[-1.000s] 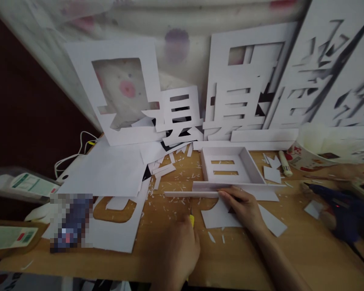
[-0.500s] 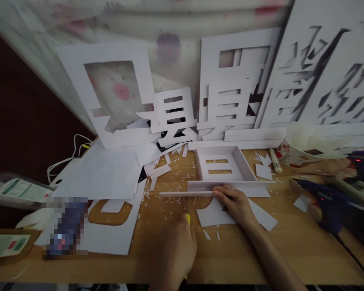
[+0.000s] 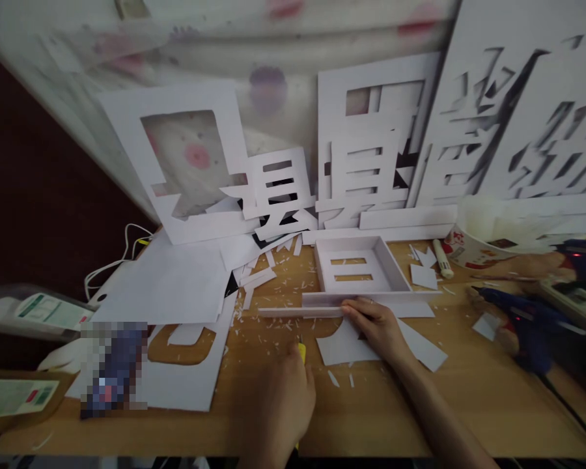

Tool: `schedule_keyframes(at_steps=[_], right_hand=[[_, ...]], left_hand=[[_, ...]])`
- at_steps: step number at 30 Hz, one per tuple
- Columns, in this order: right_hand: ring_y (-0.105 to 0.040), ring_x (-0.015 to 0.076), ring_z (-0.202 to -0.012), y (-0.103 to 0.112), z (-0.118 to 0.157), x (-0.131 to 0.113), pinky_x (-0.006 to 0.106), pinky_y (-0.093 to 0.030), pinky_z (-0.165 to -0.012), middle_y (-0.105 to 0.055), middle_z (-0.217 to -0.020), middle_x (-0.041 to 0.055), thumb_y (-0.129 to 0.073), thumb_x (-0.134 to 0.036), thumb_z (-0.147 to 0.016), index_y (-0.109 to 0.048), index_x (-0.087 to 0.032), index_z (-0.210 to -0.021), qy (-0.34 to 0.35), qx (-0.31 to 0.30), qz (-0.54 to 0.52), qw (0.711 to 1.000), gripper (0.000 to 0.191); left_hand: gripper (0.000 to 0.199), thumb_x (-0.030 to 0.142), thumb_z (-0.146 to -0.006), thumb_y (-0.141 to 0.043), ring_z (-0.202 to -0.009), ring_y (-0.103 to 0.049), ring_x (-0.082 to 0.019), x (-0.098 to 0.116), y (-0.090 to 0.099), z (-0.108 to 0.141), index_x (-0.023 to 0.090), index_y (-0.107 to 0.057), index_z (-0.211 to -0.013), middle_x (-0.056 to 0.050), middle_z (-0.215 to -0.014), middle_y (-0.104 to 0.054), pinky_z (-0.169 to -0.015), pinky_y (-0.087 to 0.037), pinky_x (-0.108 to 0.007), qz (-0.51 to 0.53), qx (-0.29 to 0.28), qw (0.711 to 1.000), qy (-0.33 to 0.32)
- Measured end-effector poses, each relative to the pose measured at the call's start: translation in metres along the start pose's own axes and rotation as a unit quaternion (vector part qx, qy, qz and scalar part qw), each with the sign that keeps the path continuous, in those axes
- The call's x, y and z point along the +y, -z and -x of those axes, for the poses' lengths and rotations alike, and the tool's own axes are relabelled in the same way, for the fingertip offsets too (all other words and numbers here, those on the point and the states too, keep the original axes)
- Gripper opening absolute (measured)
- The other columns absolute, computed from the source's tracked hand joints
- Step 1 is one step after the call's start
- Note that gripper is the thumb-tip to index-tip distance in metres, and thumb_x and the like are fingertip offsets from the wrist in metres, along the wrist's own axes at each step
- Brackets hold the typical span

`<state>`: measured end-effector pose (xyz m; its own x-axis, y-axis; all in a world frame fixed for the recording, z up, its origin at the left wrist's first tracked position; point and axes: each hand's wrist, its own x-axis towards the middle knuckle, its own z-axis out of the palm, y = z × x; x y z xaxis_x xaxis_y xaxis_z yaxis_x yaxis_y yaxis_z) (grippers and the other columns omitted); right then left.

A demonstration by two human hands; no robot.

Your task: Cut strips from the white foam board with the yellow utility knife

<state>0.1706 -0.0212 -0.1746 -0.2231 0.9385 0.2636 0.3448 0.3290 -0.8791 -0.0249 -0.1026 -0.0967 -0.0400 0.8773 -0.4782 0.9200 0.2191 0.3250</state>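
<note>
My left hand (image 3: 290,397) is closed around a yellow utility knife (image 3: 301,354), its tip pointing away from me just short of a narrow white foam-board strip (image 3: 283,312). The fingers of my right hand (image 3: 377,326) pinch this strip near its right part. Against my right fingertips lies a longer white strip with an upright edge (image 3: 395,297). Behind it sits a shallow white foam-board box shape (image 3: 325,267) with two slots in its base. Beneath my right hand are flat white cut-out pieces (image 3: 342,345).
Cut-out white boards (image 3: 229,98) lean on the curtain behind. White sheets (image 3: 161,280) and a pixelated object (image 3: 120,365) are at left. Blue glue guns (image 3: 517,312) and a paper tub (image 3: 473,251) with glue sticks stand at right. Scraps litter the wooden table (image 3: 395,417).
The camera view has shifted slightly. My left hand and the knife have barely moved, and the blade tip looks a little further from the strip. My right hand keeps its pinch.
</note>
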Motion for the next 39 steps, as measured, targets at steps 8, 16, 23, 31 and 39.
schedule_keyframes(at_steps=[8, 16, 23, 31, 39], right_hand=[[-0.057, 0.0111, -0.06, -0.002, 0.001, 0.002, 0.026, -0.05, -0.057, -0.059, -0.073, -0.0031, -0.056, -0.045, -0.101, -0.065, -0.016, -0.091, -0.028, 0.008, -0.005, 1.0, 0.032], [-0.056, 0.0109, -0.059, -0.002, 0.002, 0.003, 0.025, -0.05, -0.056, -0.058, -0.072, -0.0035, -0.057, -0.045, -0.1, -0.065, -0.016, -0.092, -0.041, 0.011, -0.008, 0.999, 0.031], [-0.063, 0.0134, -0.069, -0.002, 0.001, 0.005, 0.028, -0.054, -0.063, -0.066, -0.087, 0.0011, -0.057, -0.046, -0.1, -0.066, -0.016, -0.097, -0.051, 0.015, -0.001, 0.999, 0.032], [-0.058, 0.0116, -0.057, -0.004, 0.004, 0.006, 0.027, -0.052, -0.058, -0.062, -0.071, -0.0026, -0.051, -0.056, -0.1, -0.066, -0.016, -0.09, -0.059, 0.015, 0.042, 0.997, 0.043], [-0.06, 0.0133, -0.059, -0.004, 0.001, 0.003, 0.03, -0.053, -0.063, -0.064, -0.071, -0.001, -0.045, -0.067, -0.097, -0.068, -0.019, -0.093, -0.031, 0.021, 0.09, 0.995, 0.053]], left_hand=[[0.028, 0.022, -0.095, -0.038, -0.091, -0.073, -0.031, -0.003, 0.0, 0.001, 0.014, -0.06, -0.112, -0.016, -0.1, -0.075, -0.072, -0.051, -0.038, -0.013, 0.001, 1.0, -0.004], [0.029, 0.022, -0.096, -0.037, -0.091, -0.072, -0.033, 0.002, 0.004, 0.005, 0.014, -0.059, -0.113, -0.017, -0.101, -0.075, -0.072, -0.05, -0.039, -0.01, -0.011, 1.0, 0.001], [0.024, 0.03, -0.095, -0.045, -0.096, -0.07, -0.031, -0.034, 0.024, 0.026, 0.02, -0.065, -0.103, -0.012, -0.104, -0.075, -0.08, -0.048, -0.038, 0.009, -0.046, 0.999, -0.026], [0.023, 0.031, -0.095, -0.043, -0.098, -0.069, -0.028, -0.06, 0.029, 0.032, 0.021, -0.063, -0.101, -0.01, -0.103, -0.075, -0.079, -0.044, -0.033, 0.09, -0.029, 0.996, -0.005], [0.022, 0.036, -0.093, -0.047, -0.086, -0.069, -0.024, -0.046, 0.014, 0.024, 0.025, -0.065, -0.099, -0.005, -0.093, -0.075, -0.067, -0.042, -0.028, 0.11, -0.009, 0.994, -0.021]])
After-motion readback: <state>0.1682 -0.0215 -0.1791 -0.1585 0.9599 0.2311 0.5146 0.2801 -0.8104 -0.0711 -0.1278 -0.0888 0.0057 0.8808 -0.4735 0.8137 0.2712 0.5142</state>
